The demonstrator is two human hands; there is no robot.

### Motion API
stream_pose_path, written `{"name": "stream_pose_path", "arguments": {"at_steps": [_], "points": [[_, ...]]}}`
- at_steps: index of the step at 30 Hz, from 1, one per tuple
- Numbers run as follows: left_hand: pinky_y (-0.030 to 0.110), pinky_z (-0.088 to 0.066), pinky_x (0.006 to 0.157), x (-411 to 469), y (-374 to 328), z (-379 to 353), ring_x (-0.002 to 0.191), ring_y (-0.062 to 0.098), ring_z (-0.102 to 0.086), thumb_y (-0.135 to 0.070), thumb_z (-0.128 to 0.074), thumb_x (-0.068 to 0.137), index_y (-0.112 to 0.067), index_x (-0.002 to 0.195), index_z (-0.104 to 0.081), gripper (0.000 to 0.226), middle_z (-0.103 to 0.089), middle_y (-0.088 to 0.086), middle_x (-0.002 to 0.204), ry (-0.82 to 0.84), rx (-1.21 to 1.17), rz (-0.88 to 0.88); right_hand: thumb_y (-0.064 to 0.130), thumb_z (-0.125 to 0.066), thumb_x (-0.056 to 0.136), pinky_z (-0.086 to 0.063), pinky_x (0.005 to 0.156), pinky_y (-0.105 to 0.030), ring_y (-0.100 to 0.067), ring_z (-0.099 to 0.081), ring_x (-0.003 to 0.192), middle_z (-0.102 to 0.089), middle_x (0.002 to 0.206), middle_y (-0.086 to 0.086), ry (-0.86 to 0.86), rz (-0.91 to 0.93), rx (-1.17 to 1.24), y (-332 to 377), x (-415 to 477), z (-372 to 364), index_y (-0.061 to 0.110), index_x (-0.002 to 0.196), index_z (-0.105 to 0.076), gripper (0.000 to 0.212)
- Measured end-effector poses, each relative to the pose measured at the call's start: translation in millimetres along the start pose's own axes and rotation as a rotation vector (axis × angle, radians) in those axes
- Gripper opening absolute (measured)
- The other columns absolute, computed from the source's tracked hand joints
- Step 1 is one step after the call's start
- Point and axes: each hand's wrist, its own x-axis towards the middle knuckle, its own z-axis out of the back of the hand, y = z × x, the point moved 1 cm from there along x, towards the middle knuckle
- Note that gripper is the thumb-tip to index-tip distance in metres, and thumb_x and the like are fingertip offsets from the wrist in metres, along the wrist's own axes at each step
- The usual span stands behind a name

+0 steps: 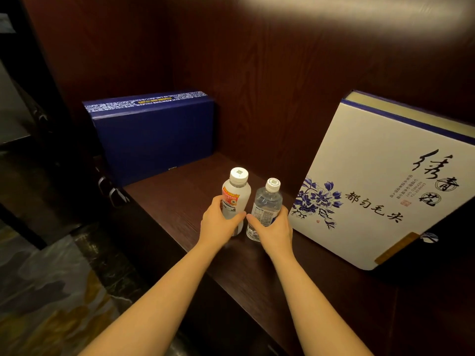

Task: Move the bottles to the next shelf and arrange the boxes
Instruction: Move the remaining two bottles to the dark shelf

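1. A dark wooden shelf (321, 278) fills most of the view. Its board runs from far left to near right, and a brown wood-grain back wall (257, 86) rises behind it.
2. A marbled floor (51, 291) in grey and gold lies below the shelf on the near left.
3. A large white box (380, 181) stands on the right side of the shelf and appears tilted. It carries black brush lettering, a blue flower print and a blue stripe along its top edge. Its lower left corner is just beside the right hand.
4. A dark blue box (154, 140) stands on its long side at the far left, against the back wall. It has a patterned band along its top and sits well apart from the white box.
5. The left hand (218, 222) reaches in from the near side and wraps around the lower half of a cloudy white bottle (236, 194), thumb on the right, fingers curled round the left.
6. The right hand (272, 229) grasps the lower half of a clear bottle (267, 201) in the same manner, thumb on the left. The two thumb tips almost meet.
7. The two bottles stand upright side by side in the middle of the shelf, between the two boxes, the white one on the left. It has an orange and red label.
8. The clear bottle is slightly shorter and has a pale printed label. Both have white caps with a small square code on top.
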Motion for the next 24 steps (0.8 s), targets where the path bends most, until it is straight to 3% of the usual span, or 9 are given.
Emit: {"name": "stream_pose_path", "arguments": {"at_steps": [9,14,19,24], "points": [[0.044,-0.053,0.097,-18,7,7,0.115,0.017,-0.063,-0.049,-0.078,0.074,-0.03,0.125,-0.053,0.06,-0.067,-0.006,0.125,-0.032,0.104,-0.065,0.047,-0.087,0.067,-0.053,0.099,-0.046,-0.02,-0.061,0.118,-0.065,0.125,0.003,-0.059,0.007,0.0,-3,-22,7,0.025,0.131,-0.052,0.077],[0.044,-0.054,0.095,-36,13,18,0.114,0.016,-0.063,-0.054,-0.076,0.073,-0.029,0.126,-0.054,0.063,-0.068,-0.006,0.123,-0.003,0.127,-0.108,0.047,-0.087,0.067,-0.053,0.097,-0.037,-0.014,-0.062,0.115,-0.067,0.123,0.007,-0.09,0.031,0.017,-4,-52,16,0.029,0.131,-0.054,0.074],[0.031,-0.053,0.09,-63,11,36,0.106,0.008,-0.063,-0.059,-0.075,0.069,-0.038,0.119,-0.053,0.059,-0.064,-0.017,0.112,0.021,0.089,-0.172,0.05,-0.086,0.066,-0.054,0.098,-0.038,-0.012,-0.062,0.116,-0.066,0.125,0.009,-0.122,0.063,0.038,2,-90,33,0.034,0.131,-0.053,0.075],[0.039,-0.055,0.092,-100,1,59,0.108,0.007,-0.063,-0.071,-0.069,0.063,-0.042,0.118,-0.053,0.064,-0.064,-0.021,0.112,0.039,0.075,-0.262,0.053,-0.086,0.064,-0.056,0.095,-0.034,-0.007,-0.063,0.111,-0.067,0.121,0.013,-0.175,0.115,0.058,13,-141,56,0.038,0.129,-0.055,0.073]]}}
